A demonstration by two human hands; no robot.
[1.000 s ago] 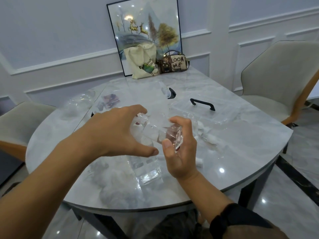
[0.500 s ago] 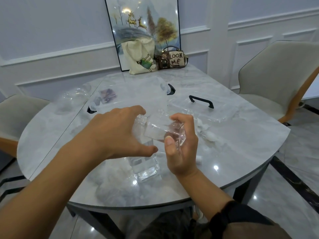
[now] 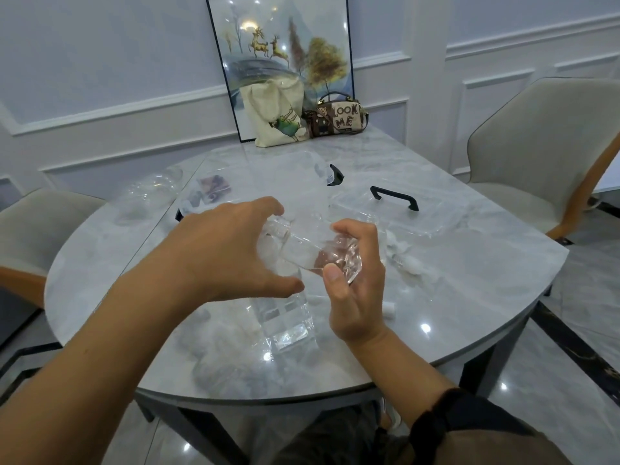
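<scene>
My right hand [image 3: 355, 283] grips the base end of a small clear glass bottle [image 3: 318, 253], which lies tilted with its neck pointing left. My left hand [image 3: 228, 250] curls over the bottle's neck end, thumb below and fingers above; what the fingertips hold there is hidden. Directly below, a second clear square bottle [image 3: 288, 317] stands on the grey marble table [image 3: 469, 280].
Clear plastic boxes with black handles [image 3: 394, 196] lie behind the hands. White cotton-like bits [image 3: 412, 263] lie at the right, grey fluff [image 3: 231, 370] near the front edge. A canvas bag [image 3: 278, 119], a small handbag [image 3: 339, 119] and a framed picture stand at the back. Chairs flank the table.
The bottle's base has tipped a little lower in my right hand and the camera has shifted slightly. Both hands keep their hold.
</scene>
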